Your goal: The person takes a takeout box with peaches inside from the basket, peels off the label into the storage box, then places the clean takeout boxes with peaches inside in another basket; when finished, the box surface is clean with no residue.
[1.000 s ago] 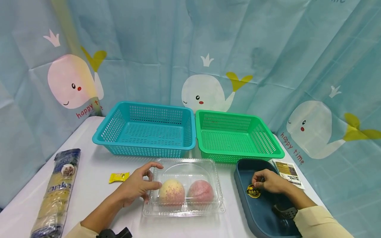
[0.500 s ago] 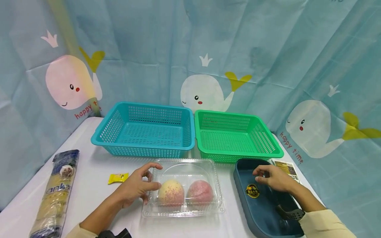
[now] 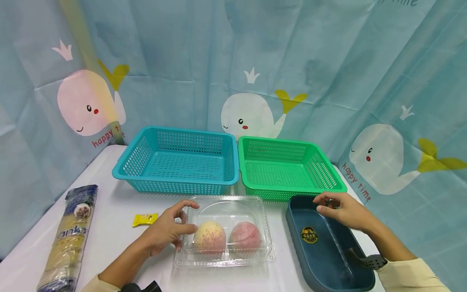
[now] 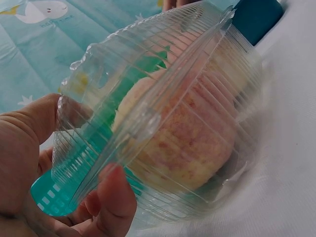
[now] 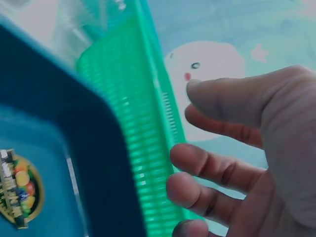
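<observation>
A clear plastic clamshell box (image 3: 226,263) lies on the white table, with two round, peach-like fruits inside, one yellow with pink speckles (image 3: 210,237) and one pink (image 3: 245,235). My left hand (image 3: 168,229) holds the box by its left side, thumb and fingers to either side of its edge in the left wrist view. Over the far right corner of a dark blue tray (image 3: 332,255) hovers my right hand (image 3: 344,209). Its fingers are loosely bent with nothing between them in the right wrist view. A round fruit sticker (image 3: 309,235) is on the tray's floor.
Behind stand a blue basket (image 3: 175,186) and a green basket (image 3: 292,192), side by side. To the left lie a small yellow packet (image 3: 145,219) and a long plastic food pack (image 3: 69,239). A patterned curtain (image 3: 182,61) hangs around the table.
My right hand has risen from the sticker in the tray and moved toward the far right corner, now covering the printed card behind. My left hand stays at the box.
</observation>
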Available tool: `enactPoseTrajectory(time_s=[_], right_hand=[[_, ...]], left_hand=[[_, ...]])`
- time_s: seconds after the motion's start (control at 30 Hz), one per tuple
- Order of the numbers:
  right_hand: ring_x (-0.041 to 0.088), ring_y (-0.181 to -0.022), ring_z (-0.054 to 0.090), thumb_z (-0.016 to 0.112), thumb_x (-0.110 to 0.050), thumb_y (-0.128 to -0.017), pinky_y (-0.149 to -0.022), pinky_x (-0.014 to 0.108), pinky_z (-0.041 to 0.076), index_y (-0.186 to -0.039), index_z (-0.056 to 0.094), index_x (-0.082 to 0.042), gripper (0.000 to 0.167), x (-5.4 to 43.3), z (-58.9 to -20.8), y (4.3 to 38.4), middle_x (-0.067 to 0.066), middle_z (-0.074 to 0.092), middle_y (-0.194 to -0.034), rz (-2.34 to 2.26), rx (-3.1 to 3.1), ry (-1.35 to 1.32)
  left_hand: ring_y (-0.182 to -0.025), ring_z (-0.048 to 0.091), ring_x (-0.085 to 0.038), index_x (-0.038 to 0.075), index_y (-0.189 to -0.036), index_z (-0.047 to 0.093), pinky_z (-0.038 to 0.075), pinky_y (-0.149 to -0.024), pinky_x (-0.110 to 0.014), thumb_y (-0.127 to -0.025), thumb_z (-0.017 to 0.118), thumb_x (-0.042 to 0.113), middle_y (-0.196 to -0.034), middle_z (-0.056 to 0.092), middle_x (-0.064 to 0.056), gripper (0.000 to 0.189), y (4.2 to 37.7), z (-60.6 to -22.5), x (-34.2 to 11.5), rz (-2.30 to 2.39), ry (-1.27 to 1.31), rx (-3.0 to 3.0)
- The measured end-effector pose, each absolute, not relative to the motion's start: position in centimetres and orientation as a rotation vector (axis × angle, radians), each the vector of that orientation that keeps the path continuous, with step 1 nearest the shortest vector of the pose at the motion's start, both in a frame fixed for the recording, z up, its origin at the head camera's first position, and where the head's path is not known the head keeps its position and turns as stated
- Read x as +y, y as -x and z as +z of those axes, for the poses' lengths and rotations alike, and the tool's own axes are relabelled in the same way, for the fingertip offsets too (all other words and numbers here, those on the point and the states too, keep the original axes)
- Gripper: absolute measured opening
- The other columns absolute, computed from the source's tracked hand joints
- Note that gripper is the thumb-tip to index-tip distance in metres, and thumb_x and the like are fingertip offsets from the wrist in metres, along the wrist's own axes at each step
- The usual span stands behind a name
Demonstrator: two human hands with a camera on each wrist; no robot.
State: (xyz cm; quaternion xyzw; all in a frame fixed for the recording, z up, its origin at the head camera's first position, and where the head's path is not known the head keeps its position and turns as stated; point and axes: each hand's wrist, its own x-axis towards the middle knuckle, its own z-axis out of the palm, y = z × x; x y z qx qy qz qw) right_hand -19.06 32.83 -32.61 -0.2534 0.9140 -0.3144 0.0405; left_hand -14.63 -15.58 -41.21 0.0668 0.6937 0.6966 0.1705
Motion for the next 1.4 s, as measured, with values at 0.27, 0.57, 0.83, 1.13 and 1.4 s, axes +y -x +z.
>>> enactPoseTrajectory(time_s=[0.27, 0.57, 0.83, 1.13, 1.4], right_hand=[[0.017, -0.067, 0.056, 0.065, -0.008, -0.093, -0.047, 0.028, 0.042, -0.109, 0.068, -0.008, 0.016, 32.9, -30.5, 18.6, 0.004, 0.063, -0.09, -1.072, 2.985, 0.816], [0.009, -0.059, 0.051, 0.063, -0.006, -0.093, -0.039, 0.028, 0.039, -0.116, 0.064, -0.004, 0.023, 34.1, -29.0, 19.4, -0.002, 0.063, -0.094, -1.162, 3.102, 0.774], [0.015, -0.066, 0.051, 0.063, -0.01, -0.094, -0.05, 0.027, 0.043, -0.121, 0.062, -0.001, 0.028, 35.3, -28.8, 20.5, -0.005, 0.055, -0.11, -1.142, 3.189, 0.684], [0.016, -0.091, 0.048, 0.062, -0.022, -0.096, -0.06, 0.033, 0.047, -0.127, 0.058, 0.001, 0.039, 36.4, -29.6, 21.7, 0.013, 0.05, -0.12, -1.009, 3.25, 0.501], [0.044, -0.104, 0.046, 0.06, -0.029, -0.097, -0.066, 0.051, 0.046, -0.132, 0.053, 0.005, 0.049, 37.6, -31.2, 23.0, 0.027, 0.041, -0.128, -0.934, 3.215, 0.37]], left_hand=[[-0.053, 0.045, -0.019, 0.01, -0.132, 0.048, 0.049, -0.037, -0.03, -0.08, 0.077, 0.006, -0.093, 0.035, -0.016, 0.06, 14.6, -41.2, -15.6, 1.977, -0.202, 1.979], [-0.046, 0.042, -0.016, 0.01, -0.133, 0.048, 0.047, -0.037, -0.029, -0.08, 0.077, 0.006, -0.092, 0.036, -0.016, 0.061, 14.6, -41.2, -15.6, 1.97, -0.195, 1.988], [-0.047, 0.042, -0.016, 0.007, -0.134, 0.045, 0.048, -0.037, -0.029, -0.08, 0.078, 0.008, -0.092, 0.036, -0.016, 0.063, 14.6, -41.2, -15.6, 1.971, -0.208, 1.972], [-0.05, 0.041, -0.014, 0.004, -0.129, 0.046, 0.045, -0.034, -0.027, -0.079, 0.073, 0.0, -0.089, 0.034, -0.015, 0.057, 14.7, -41.9, -14.9, 2.035, -0.206, 1.982], [-0.052, 0.043, -0.016, 0.007, -0.126, 0.047, 0.046, -0.034, -0.029, -0.078, 0.074, 0.002, -0.092, 0.034, -0.016, 0.055, 14.6, -41.5, -15.0, 2.006, -0.192, 2.013]])
